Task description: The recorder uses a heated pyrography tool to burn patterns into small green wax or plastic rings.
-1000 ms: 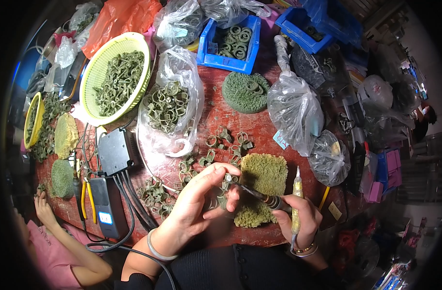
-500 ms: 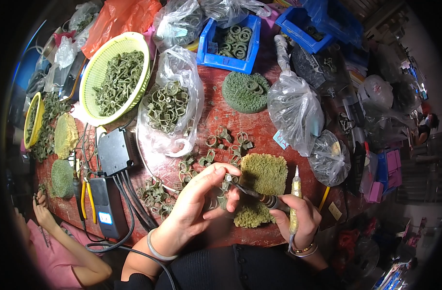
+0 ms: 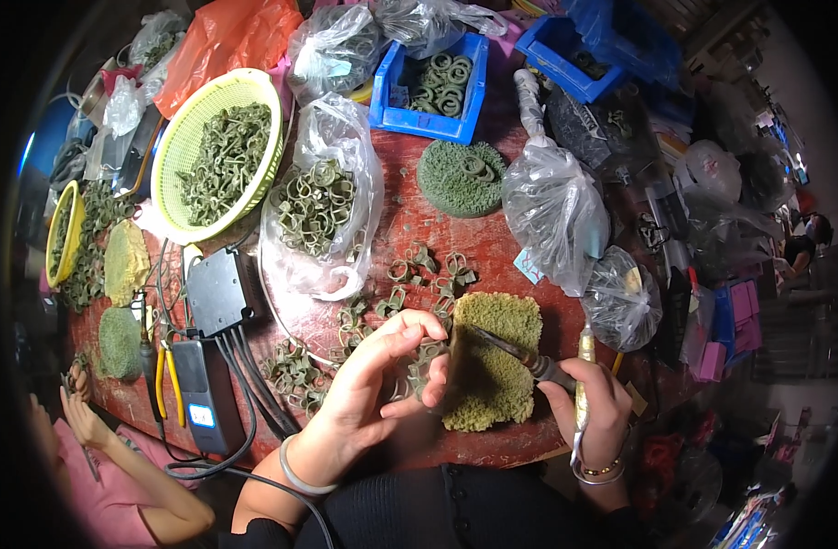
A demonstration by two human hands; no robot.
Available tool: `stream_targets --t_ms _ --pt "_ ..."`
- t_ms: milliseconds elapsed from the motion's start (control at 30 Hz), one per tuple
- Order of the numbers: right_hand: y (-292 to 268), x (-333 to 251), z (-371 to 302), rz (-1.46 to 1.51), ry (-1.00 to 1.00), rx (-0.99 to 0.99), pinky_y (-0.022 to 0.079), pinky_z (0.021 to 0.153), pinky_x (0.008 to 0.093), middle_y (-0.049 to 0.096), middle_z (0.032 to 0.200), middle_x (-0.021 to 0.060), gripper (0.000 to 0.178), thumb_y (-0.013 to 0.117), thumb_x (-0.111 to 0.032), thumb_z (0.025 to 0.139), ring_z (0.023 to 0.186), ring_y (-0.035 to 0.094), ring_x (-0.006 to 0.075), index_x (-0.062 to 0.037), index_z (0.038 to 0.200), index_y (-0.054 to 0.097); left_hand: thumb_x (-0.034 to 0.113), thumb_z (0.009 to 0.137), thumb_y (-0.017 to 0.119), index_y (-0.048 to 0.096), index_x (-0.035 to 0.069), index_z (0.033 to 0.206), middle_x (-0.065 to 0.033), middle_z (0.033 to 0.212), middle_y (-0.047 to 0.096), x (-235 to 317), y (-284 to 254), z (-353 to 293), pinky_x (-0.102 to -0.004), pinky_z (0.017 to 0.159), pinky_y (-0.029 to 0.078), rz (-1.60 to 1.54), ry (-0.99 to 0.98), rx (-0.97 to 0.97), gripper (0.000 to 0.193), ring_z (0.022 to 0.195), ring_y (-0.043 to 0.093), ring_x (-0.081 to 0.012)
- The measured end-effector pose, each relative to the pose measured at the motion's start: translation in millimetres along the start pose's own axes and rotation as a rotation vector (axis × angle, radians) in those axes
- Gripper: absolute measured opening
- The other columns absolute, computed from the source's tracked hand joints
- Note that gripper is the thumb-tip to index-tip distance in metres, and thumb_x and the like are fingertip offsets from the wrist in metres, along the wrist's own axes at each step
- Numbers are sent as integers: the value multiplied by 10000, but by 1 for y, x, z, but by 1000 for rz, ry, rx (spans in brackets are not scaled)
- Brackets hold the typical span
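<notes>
In my left hand (image 3: 387, 371), fingers curled, a small green ring piece (image 3: 426, 359) is pinched, partly hidden by the fingertips. My right hand (image 3: 594, 416) grips a hot-tip pen tool (image 3: 519, 355) with a dark metal tip, which points left over a yellow-green spongy block (image 3: 497, 403). A second pen-like tool (image 3: 583, 366), wrapped in yellowish tape, stands upright between the same hand's fingers. Loose green ring pieces (image 3: 300, 371) lie on the red table beyond my left hand.
A yellow basket (image 3: 162, 156) and a clear bag (image 3: 355, 242) hold many green pieces. A blue bin (image 3: 419, 122) and a round green pad (image 3: 460, 197) stand farther back. Cables run from a black box (image 3: 222, 291). At left, another person's arm (image 3: 149, 480) shows.
My right hand has moved right, drawing the dark tip away from the ring piece to above the spongy block. My left hand stays nearly in place.
</notes>
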State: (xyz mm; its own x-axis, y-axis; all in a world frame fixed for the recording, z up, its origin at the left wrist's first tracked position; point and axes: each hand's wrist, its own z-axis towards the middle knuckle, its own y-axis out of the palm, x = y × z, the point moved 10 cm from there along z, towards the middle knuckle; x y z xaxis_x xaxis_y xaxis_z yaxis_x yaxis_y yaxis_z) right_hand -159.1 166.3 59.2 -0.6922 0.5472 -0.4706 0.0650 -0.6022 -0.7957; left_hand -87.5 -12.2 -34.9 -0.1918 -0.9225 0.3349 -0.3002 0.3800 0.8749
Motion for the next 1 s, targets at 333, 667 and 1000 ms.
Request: stream_targets --t_ms 333,667,1000 --pt "7 5 -1 -58 14 -55 477 539 373 605 738 106 337 837 -151 721 616 603 290 -55 966 627 268 982 479 543 -2 1145 -108 776 526 1 3 2 -180 346 253 45 -7 42 322 602 492 -148" --pt "-1 0 1 152 38 18 506 587 336 665 788 107 304 809 -169 778 673 658 261 -25 969 622 275 1002 459 551 24 1158 -96 862 612 -2 3 1 -175 380 293 43 -31 -7 309 663 601 -145" --pt "18 -17 1 259 -35 -9 525 578 317 678 785 102 302 798 -173 798 659 680 235 -9 986 628 292 1011 463 552 29 1159 -96 865 618 -1 4 -1 -170 382 297 54 -62 24 315 660 607 -135"
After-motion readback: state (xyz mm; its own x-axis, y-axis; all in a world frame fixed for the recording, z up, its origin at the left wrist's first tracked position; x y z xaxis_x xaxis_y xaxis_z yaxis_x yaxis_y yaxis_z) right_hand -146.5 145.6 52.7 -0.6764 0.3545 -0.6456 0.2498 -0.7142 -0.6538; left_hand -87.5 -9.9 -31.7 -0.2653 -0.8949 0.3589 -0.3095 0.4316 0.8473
